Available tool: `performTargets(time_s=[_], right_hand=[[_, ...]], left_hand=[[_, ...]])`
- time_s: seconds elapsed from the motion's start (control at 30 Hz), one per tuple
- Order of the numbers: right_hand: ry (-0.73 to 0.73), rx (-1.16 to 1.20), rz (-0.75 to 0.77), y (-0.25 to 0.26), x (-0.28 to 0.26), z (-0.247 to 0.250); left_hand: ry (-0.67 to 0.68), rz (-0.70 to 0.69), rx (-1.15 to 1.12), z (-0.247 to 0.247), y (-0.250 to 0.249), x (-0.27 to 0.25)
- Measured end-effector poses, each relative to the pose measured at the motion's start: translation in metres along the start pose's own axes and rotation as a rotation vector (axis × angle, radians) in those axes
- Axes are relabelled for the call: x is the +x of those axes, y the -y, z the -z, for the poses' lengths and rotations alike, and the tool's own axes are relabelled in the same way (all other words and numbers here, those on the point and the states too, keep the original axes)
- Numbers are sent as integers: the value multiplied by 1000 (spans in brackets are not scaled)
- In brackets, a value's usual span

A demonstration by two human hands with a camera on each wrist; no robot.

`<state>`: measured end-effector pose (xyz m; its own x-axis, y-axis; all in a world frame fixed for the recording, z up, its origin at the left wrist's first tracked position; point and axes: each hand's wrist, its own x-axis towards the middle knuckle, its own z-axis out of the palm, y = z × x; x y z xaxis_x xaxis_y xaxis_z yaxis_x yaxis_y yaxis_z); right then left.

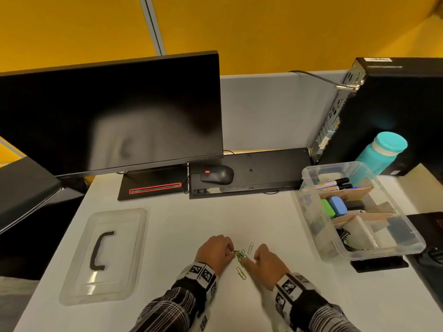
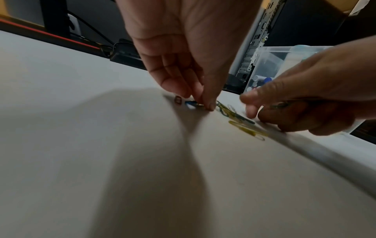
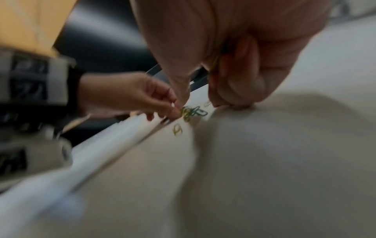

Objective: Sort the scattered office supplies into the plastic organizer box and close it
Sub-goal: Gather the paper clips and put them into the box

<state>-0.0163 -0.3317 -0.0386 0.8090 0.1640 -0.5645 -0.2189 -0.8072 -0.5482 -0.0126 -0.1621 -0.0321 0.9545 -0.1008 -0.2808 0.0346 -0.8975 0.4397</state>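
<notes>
Loose coloured paper clips (image 1: 240, 255) lie in a small tangle on the white desk, between my hands. My left hand (image 1: 230, 251) pinches clips at the tangle's left end with thumb and fingertips (image 2: 209, 106). My right hand (image 1: 249, 259) rests on the desk at the right, fingers curled round clips held in the palm (image 2: 281, 104). A single yellow clip (image 1: 241, 273) lies nearer me and a silver one (image 1: 250, 248) farther off. The clear organizer box (image 1: 311, 216) stands open at the right, holding markers, erasers and binder clips between cardboard dividers. Its clear lid (image 1: 119, 271) with a black handle lies flat at the left.
A dark monitor (image 1: 107, 111) on its stand fills the back left. A black mouse (image 1: 217, 174) sits on an overturned keyboard (image 1: 263, 168) behind the clips. A computer tower (image 1: 395, 104) and a teal bottle (image 1: 383, 149) stand behind the box.
</notes>
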Motion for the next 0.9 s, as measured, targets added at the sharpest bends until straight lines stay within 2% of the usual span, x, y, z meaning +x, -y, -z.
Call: performTargets(time_s=[0.17, 0.3, 0.4, 0.5, 0.63, 0.73, 0.8, 0.83, 0.9], right_hand=[[-81, -257, 43, 17, -2, -11], [-74, -413, 53, 24, 0, -8], [-75, -516, 59, 29, 2, -5], [-69, -584, 59, 27, 5, -7], [-58, -631, 83, 23, 7, 2], [-34, -406, 0, 10, 10, 16], [-30, -100, -25, -2, 10, 28], [-20, 131, -48, -8, 10, 34], [44, 749, -133, -16, 5, 42]], left_hand=[[-26, -55, 113, -1, 1, 1], [53, -108, 289, -1, -2, 6], [81, -116, 330, -1, -2, 8], [53, -97, 198, 0, 1, 9], [-4, 26, -250, 6, 10, 11], [64, 249, -800, 17, 13, 11], [62, 454, -1191, 24, 13, 9], [47, 517, -1336, 28, 13, 7], [47, 556, -1526, 32, 15, 4]])
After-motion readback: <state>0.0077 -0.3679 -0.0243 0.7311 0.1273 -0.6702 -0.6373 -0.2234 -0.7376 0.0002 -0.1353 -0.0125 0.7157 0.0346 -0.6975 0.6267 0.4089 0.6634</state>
